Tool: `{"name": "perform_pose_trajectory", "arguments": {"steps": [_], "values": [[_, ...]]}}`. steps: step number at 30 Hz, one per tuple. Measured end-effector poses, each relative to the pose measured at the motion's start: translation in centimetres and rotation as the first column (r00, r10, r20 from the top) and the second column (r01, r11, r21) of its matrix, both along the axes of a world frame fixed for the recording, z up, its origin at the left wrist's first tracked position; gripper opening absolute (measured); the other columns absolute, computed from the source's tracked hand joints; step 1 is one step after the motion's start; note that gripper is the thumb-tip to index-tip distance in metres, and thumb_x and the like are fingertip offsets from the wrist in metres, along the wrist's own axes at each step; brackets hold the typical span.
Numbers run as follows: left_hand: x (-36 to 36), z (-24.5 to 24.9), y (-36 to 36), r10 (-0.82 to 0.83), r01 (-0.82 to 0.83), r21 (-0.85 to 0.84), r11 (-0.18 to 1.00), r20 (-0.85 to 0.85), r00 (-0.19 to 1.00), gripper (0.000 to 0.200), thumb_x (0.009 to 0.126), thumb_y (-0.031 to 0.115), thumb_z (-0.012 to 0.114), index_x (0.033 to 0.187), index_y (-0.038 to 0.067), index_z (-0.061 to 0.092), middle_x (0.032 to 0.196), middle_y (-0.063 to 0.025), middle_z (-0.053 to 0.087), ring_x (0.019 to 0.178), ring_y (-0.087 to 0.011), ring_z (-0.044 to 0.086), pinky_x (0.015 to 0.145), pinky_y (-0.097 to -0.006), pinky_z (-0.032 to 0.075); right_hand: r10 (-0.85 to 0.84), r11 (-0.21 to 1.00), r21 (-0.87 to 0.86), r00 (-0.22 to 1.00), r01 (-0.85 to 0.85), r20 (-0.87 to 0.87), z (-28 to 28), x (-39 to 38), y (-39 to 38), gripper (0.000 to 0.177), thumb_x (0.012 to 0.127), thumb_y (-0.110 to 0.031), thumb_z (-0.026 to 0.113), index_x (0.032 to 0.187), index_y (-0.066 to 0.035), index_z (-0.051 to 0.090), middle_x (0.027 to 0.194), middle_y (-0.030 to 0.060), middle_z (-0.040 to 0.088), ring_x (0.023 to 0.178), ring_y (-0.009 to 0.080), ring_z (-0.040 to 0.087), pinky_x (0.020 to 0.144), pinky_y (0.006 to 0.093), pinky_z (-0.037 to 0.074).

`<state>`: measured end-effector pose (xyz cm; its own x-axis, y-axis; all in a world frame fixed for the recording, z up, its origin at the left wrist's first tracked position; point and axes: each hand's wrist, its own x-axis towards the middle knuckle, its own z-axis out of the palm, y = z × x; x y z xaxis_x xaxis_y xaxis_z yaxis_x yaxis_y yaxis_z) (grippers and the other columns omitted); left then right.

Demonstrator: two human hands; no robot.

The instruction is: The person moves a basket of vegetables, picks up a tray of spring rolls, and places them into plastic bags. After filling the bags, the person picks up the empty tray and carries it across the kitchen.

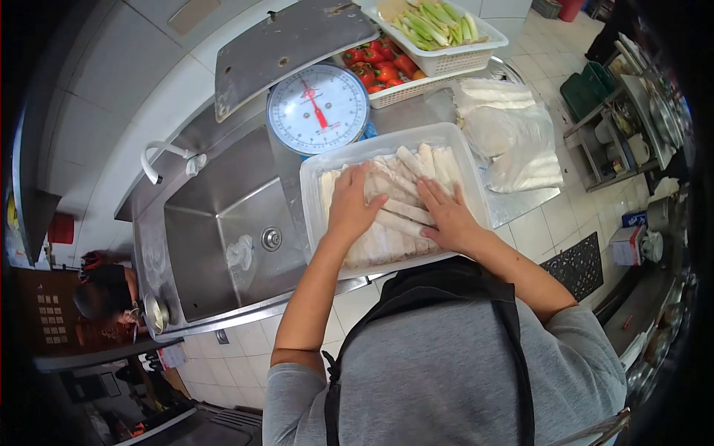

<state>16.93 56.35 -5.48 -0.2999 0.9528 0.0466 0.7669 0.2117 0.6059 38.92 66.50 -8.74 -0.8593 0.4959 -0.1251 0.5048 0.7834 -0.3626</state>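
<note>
A translucent plastic tub on the steel counter holds many pale, floury rolls laid side by side. Inside it, my left hand rests on the rolls at the left, thumb and fingers apart. My right hand lies over the rolls on the right with its fingers spread. A few loose rolls slant across the top between the two hands. Whether either palm presses on a roll is hidden from above.
A dial scale stands behind the tub, left of a basket of red peppers and a basket of cut green stalks. Plastic bags of pale rolls lie at right. A steel sink is at left. Another person holds a pan.
</note>
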Motion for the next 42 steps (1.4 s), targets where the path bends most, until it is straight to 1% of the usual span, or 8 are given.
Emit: {"name": "perform_pose_trajectory", "arguments": {"steps": [3,9,16,22,29,31,35,42], "values": [[-0.9,-0.4,1.8,-0.038,0.071,0.139,0.988,-0.228,0.973,0.074,0.083,0.034,0.075,0.146,0.010,0.044,0.144,-0.0251,0.045,0.136,-0.0403,0.039,0.113,-0.0445,0.032,-0.132,0.991,-0.004,0.983,0.134,0.128,2.1,0.6,-0.6,0.120,0.065,-0.036,0.086,0.155,-0.002,0.013,0.158,0.0287,0.013,0.146,0.0500,0.012,0.117,0.0558,0.020],[-0.8,-2.6,3.4,-0.155,0.245,-0.177,0.953,0.408,0.900,0.064,0.081,0.037,0.076,0.134,0.007,0.054,0.136,-0.0195,0.051,0.129,-0.0386,0.043,0.110,-0.0444,0.034,-0.060,0.998,-0.039,0.997,0.058,-0.049,2.1,0.5,0.5,0.121,0.060,-0.035,0.087,0.153,-0.002,0.019,0.146,0.0270,0.033,0.134,0.0441,0.034,0.111,0.0494,0.031],[0.4,2.0,3.0,-0.187,0.225,0.153,0.962,-0.227,0.956,0.044,0.088,0.031,0.071,0.121,0.005,0.062,0.125,-0.0171,0.058,0.120,-0.0356,0.050,0.104,-0.0438,0.038,0.129,0.990,0.073,0.985,-0.121,-0.117,2.3,0.6,1.9,0.116,0.060,-0.029,0.086,0.151,0.003,0.021,0.143,0.0248,0.036,0.129,0.0407,0.039,0.107,0.0472,0.035],[-1.7,-5.4,2.7,0.218,-0.237,0.100,0.966,0.171,0.961,0.045,0.094,0.028,0.064,0.127,-0.003,0.058,0.118,-0.0231,0.060,0.111,-0.0374,0.056,0.100,-0.0427,0.042,0.044,0.993,-0.099,0.991,-0.057,-0.130,1.4,1.0,2.5,0.118,0.058,-0.028,0.088,0.150,0.005,0.022,0.145,0.0252,0.034,0.129,0.0419,0.040,0.108,0.0480,0.035],[-1.1,-1.5,0.5,0.187,-0.091,-0.173,0.981,0.703,0.686,0.061,0.086,0.034,0.075,0.133,0.000,0.056,0.132,-0.0230,0.056,0.127,-0.0361,0.050,0.109,-0.0401,0.039,0.176,0.981,-0.077,0.983,-0.180,-0.052,2.1,1.1,3.2,0.118,0.056,-0.026,0.089,0.149,0.004,0.023,0.137,0.0270,0.039,0.125,0.0425,0.043,0.107,0.0463,0.039],[0.0,-1.1,0.4,0.049,-0.038,-0.046,0.998,0.256,0.965,0.076,0.079,0.034,0.080,0.141,0.002,0.048,0.139,-0.0224,0.051,0.133,-0.0364,0.044,0.112,-0.0447,0.034,0.188,0.981,-0.059,0.980,-0.185,0.064,3.9,0.3,3.2,0.116,0.056,-0.026,0.089,0.148,0.005,0.025,0.135,0.0268,0.041,0.123,0.0416,0.045,0.106,0.0454,0.040],[3.9,2.8,2.0,-0.318,0.324,-0.033,0.945,-0.314,0.895,0.112,0.063,0.037,0.088,0.152,0.006,0.028,0.143,-0.0203,0.047,0.138,-0.0370,0.037,0.118,-0.0537,0.022,0.325,0.945,-0.022,0.944,-0.327,-0.063,2.4,0.0,3.3,0.112,0.054,-0.023,0.088,0.144,0.008,0.031,0.132,0.0264,0.045,0.119,0.0395,0.049,0.101,0.0465,0.041],[5.2,1.6,2.0,-0.463,0.369,-0.337,0.866,-0.264,0.846,0.106,0.060,0.034,0.086,0.147,0.003,0.034,0.125,-0.0166,0.055,0.119,-0.0339,0.053,0.106,-0.0479,0.038,0.286,0.945,0.203,0.949,-0.257,-0.131,3.8,1.0,3.6,0.089,0.060,-0.021,0.084,0.135,0.007,0.045,0.145,0.0284,0.037,0.127,0.0415,0.044,0.106,0.0491,0.038]]}}
